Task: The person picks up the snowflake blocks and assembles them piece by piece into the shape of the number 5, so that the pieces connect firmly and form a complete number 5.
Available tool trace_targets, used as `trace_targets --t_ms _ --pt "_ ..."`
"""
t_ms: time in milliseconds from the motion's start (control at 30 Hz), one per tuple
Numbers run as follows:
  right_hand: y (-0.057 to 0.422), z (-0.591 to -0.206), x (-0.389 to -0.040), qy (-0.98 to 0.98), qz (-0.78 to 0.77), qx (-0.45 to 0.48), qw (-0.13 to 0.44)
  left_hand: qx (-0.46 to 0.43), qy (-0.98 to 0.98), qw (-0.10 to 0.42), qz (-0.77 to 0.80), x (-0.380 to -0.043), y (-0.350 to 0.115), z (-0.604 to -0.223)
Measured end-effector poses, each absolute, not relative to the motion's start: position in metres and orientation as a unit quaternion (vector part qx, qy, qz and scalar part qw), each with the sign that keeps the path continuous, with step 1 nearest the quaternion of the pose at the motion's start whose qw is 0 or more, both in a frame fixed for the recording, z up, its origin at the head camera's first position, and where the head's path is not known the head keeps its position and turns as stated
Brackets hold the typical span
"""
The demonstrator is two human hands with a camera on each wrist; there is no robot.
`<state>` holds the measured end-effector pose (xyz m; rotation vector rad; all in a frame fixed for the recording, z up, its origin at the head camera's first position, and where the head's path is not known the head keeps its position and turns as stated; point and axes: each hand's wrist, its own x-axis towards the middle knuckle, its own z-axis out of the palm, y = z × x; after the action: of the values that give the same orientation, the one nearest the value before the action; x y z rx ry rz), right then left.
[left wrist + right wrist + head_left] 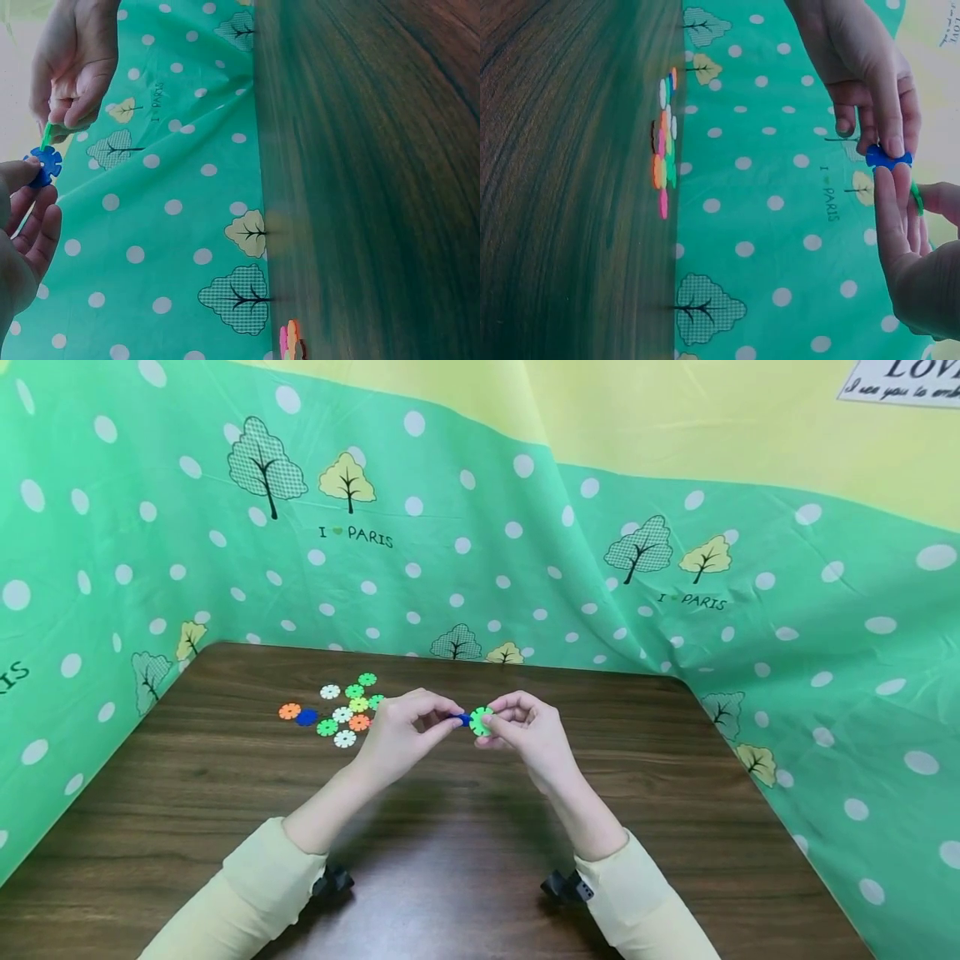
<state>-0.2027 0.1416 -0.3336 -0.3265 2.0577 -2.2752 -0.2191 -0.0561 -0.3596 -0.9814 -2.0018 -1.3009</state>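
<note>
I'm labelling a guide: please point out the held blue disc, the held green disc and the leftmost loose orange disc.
Blue disc (49,166), left wrist view: its flat face.
Green disc (477,722), head view: its uncovered face.
Orange disc (289,712), head view: its middle.

head view faces forward, down; nearer wrist views, turned sideways, share the fingers (887,112)
</note>
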Motion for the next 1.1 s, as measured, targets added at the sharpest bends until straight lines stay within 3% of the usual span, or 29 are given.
trace_targets --t_ms 633,1100 --pt "0.138 -0.342 -0.198 0.628 -0.772 -0.093 0.02 -0.364 -0.734 0.331 -0.469 -0.214 -0.05 -0.357" --pt "0.144 -0.349 -0.201 0.641 -0.759 -0.094 0.059 -0.358 -0.736 0.283 -0.5 -0.215 -0.05 -0.367"
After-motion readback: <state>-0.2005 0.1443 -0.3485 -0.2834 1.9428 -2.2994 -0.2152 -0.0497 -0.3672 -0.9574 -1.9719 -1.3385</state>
